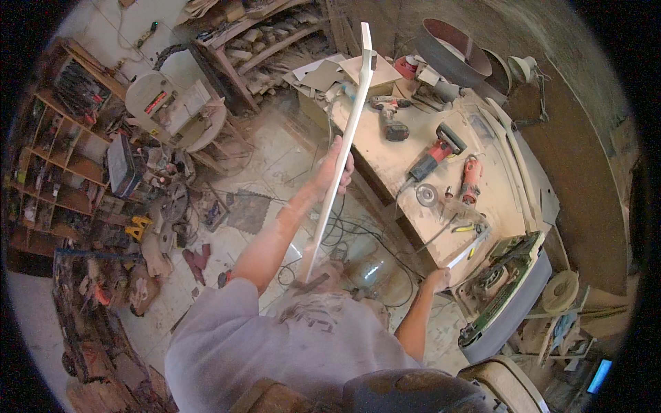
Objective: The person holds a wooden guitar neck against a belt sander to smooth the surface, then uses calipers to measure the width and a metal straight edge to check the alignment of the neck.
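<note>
My left hand is closed around a long, slender, slightly curved pale wooden piece. Its far end rises above the workbench's left corner, with a small dark notch or block on one side. The near end reaches down close to my chest. At the bench's near edge, my right hand is closed. A thin bright strip sticks out from its fingers over the bench; its exact kind is unclear. Beside the strip lie small yellow-handled tools.
On the workbench rest a cordless drill, a red and black power tool, an orange grinder and a disc. A belt sander stands at right. Cables cross the floor; cubby shelves stand left.
</note>
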Demonstrator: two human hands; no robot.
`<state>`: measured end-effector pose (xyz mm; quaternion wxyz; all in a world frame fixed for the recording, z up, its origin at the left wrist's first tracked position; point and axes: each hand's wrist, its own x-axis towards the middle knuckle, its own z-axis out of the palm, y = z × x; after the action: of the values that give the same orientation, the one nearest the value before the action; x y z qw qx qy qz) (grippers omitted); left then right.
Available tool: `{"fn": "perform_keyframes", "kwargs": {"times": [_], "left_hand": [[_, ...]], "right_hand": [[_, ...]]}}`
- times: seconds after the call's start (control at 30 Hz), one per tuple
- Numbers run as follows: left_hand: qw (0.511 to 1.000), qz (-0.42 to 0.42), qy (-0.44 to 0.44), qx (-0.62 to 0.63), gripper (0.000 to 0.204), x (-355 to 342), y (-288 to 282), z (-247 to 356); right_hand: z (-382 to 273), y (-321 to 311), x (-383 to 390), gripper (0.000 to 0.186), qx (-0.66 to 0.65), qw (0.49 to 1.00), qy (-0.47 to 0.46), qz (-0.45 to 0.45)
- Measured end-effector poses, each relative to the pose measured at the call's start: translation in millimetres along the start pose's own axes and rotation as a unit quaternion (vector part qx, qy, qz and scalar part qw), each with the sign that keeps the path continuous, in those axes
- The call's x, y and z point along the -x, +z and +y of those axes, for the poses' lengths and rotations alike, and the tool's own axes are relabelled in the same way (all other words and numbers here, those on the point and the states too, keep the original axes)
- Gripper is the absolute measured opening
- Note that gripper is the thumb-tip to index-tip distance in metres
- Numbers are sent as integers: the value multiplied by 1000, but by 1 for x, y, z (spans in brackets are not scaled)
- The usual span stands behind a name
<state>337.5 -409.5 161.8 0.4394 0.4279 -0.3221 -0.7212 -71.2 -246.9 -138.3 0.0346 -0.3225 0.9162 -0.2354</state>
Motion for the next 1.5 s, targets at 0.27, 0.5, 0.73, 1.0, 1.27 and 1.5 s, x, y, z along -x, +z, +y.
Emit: {"fn": "perform_keyframes", "kwargs": {"times": [0.27,0.5,0.73,1.0,1.27,1.5], "left_hand": [[993,-112,-32,-16,56,-25,-52,14],[977,-210,-10,-41,51,-27,-57,16],[967,-246,-1,-63,53,-17,-38,15],[957,-276,24,-80,53,-10,-35,13],[952,-265,56,-140,47,-6,-36,11],[954,-259,45,-143,53,-14,-43,-1]], "right_hand": [[-62,-108,26,54,-138,972,106,158],[-126,-152,8,38,-473,879,53,3],[-289,-246,-15,34,-265,948,-162,-66],[-385,-247,-2,43,-159,938,-274,-142],[-421,-264,-28,44,-162,868,-315,-349],[-419,-275,-21,47,-259,785,-377,-417]]}}
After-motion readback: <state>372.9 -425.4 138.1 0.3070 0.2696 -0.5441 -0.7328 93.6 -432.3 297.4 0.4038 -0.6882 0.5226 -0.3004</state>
